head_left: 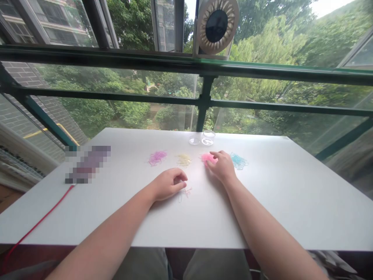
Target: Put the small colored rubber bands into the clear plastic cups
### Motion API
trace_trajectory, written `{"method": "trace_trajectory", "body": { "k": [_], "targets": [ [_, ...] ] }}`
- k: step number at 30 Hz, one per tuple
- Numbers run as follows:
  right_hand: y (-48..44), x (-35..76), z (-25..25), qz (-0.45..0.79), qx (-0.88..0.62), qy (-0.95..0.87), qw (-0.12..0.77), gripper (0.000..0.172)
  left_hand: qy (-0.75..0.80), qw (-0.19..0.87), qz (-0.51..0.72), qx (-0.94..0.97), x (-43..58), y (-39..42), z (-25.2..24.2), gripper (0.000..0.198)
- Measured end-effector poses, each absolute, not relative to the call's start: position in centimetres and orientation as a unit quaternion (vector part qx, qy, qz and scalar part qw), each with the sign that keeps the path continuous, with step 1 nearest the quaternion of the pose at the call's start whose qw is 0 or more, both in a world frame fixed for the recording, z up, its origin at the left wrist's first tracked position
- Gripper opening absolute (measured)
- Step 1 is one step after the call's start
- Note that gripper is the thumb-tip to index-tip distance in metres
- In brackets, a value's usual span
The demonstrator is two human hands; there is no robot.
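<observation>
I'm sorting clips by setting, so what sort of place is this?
Probably an enclosed balcony or similar window-side spot, perhaps in a home: a white table stands by a dark green railing, with trees outside beyond it.

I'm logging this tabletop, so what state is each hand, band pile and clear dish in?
Left hand: loosely curled, not closed
Right hand: partly open
Purple pile: loosely heaped
Yellow pile: loosely spread
Pink pile: partly covered
Teal pile: loosely spread
Small pile: scattered
Clear dishes: side by side, contents unclear
</observation>
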State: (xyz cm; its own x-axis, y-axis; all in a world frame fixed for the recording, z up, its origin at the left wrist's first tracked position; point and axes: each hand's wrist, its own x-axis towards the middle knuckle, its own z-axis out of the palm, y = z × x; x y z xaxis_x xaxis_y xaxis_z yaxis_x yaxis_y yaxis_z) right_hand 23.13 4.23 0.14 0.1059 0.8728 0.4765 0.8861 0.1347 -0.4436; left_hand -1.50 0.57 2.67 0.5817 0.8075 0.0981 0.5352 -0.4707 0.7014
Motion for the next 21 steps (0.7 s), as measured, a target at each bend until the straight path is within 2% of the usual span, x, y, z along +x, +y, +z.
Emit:
{"method": "trace_trajectory", "body": {
  "k": [3,5,11,17,21],
  "targets": [
    [4.1,23.3,0.3,0.012,-0.64,-0.671,0.375,0.044,0.41,0.324,0.219,0.824,-1.4,0.5,2.8,0.016],
    [4.1,23.5,0.3,0.026,-0.623,-0.677,0.391,0.042,0.408,0.329,0.219,0.823,-1.4,0.5,2.8,0.016],
    [4.1,23.8,0.6,0.021,-0.621,-0.689,0.374,0.015,0.378,0.33,0.219,0.837,-1.4,0.6,2.6,0.018],
    [4.1,23.8,0.9,0.026,-0.633,-0.692,0.346,0.021,0.351,0.323,0.218,0.852,-1.4,0.9,2.3,0.017],
    [3.8,23.9,1.3,0.059,-0.644,-0.667,0.37,0.03,0.356,0.324,0.221,0.848,-1.5,0.8,2.4,0.017]
  ]
}}
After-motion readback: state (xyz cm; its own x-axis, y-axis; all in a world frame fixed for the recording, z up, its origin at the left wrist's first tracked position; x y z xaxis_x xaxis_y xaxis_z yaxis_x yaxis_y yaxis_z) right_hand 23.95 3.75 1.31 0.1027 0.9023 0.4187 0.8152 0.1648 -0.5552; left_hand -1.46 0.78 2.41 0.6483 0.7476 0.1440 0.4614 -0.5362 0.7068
